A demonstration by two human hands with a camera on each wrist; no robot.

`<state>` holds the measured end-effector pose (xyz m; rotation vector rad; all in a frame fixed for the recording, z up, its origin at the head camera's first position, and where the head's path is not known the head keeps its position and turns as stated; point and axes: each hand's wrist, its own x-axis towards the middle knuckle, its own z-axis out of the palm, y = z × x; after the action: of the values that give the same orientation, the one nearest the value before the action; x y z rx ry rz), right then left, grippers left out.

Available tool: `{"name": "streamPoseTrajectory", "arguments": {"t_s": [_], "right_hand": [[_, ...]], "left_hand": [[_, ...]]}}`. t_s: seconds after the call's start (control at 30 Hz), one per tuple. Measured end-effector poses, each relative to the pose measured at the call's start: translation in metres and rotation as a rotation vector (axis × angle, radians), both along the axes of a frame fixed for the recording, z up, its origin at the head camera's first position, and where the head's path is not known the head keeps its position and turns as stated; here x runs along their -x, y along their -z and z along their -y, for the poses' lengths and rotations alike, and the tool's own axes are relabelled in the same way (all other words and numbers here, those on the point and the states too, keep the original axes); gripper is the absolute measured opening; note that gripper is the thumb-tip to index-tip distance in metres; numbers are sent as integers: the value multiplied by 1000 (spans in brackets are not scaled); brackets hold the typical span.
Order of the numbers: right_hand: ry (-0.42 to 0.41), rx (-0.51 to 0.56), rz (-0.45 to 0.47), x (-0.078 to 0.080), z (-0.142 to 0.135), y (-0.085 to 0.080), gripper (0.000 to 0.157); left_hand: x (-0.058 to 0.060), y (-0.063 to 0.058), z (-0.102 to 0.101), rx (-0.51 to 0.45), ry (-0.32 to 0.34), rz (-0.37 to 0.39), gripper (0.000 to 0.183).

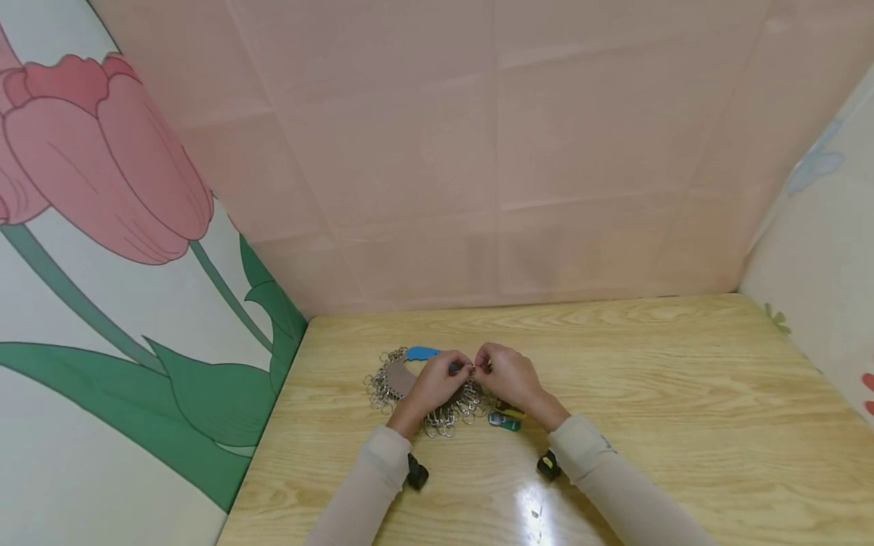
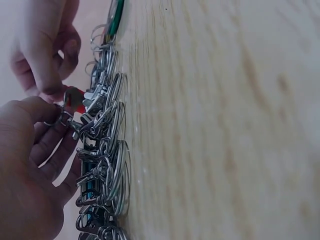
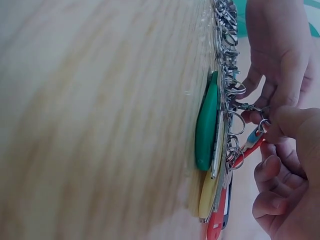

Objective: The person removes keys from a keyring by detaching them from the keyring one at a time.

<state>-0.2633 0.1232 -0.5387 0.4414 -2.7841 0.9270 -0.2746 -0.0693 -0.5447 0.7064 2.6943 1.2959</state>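
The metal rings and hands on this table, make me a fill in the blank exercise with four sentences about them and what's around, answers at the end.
1. In the left wrist view, the bright tag by the fingers of the left hand and right hand is ____.
2. In the right wrist view, the tag directly above the yellow tag is ____.
3. Beyond the metal rings, the flat piece is ____.
4. The tabletop shows ____ grain.

Missing words: red; green; blue; wood

I'm in a booth-like nook: wood-grain tabletop (image 1: 683,425), creased pink backdrop (image 1: 492,152) behind it, tulip-printed wall (image 1: 102,303) on my left.
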Motion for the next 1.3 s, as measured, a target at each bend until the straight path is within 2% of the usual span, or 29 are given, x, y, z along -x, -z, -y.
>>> {"name": "streamPoseTrajectory", "arguments": {"t_s": [0.23, 0.57, 1.07, 1.3], "right_hand": [[-12, -16, -9, -2, 1, -2, 11], [-24, -15, -36, 0, 2, 0, 11], [-87, -93, -176, 0, -1, 3, 12], [-114, -117, -186, 2, -2, 3, 12]], "left_hand": [[-2, -2, 0, -6, 3, -12, 16], [0, -1, -1, -8, -17, 11, 18], [0, 0, -1, -16, -35, 5, 18], [1, -1, -1, 3, -48, -1, 18]]}}
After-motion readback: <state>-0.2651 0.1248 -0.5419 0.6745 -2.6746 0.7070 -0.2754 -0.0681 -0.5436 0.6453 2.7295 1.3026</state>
